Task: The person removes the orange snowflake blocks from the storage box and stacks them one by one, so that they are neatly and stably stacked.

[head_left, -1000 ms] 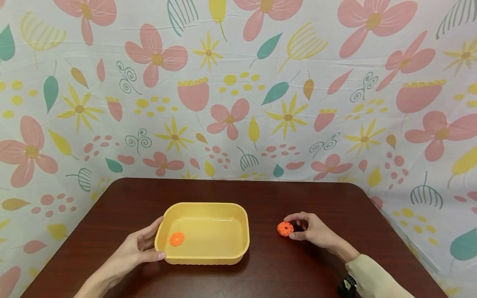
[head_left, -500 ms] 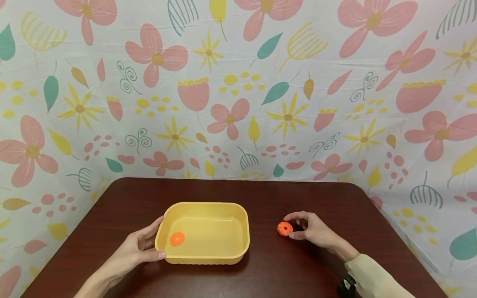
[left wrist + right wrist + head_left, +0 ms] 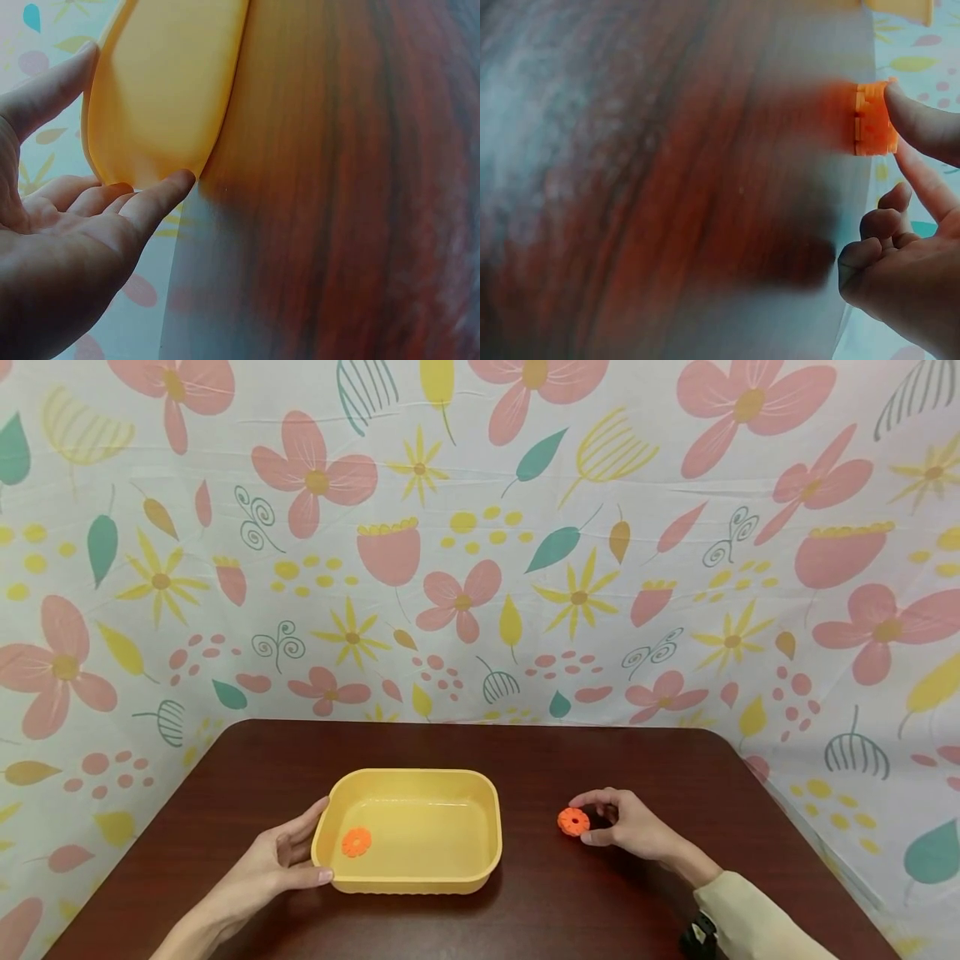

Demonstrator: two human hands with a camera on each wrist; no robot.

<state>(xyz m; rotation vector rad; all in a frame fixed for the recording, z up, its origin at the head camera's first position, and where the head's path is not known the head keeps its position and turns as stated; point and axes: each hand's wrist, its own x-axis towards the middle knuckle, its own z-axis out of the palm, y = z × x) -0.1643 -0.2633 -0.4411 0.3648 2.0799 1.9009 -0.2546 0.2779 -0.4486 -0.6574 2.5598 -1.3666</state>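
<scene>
A yellow plastic tray (image 3: 420, 773) sits on the dark wooden table (image 3: 540, 760), with an orange toothed disc (image 3: 356, 842) lying in its left part. My left hand (image 3: 318, 842) rests against the tray's front-left corner, thumb (image 3: 161, 199) on the front wall and index finger along the side of the tray (image 3: 165, 82). To the right of the tray, my right hand (image 3: 581, 820) pinches a second orange disc (image 3: 573, 821) between index finger and thumb, at the tabletop. In the right wrist view that disc (image 3: 871, 120) stands on edge at my fingertips (image 3: 911, 112).
A flower-patterned cloth (image 3: 480, 543) hangs behind and round the table. The table's rounded far corners lie at left (image 3: 232, 731) and right (image 3: 708, 739). A black wrist strap (image 3: 697, 937) shows at my beige sleeve.
</scene>
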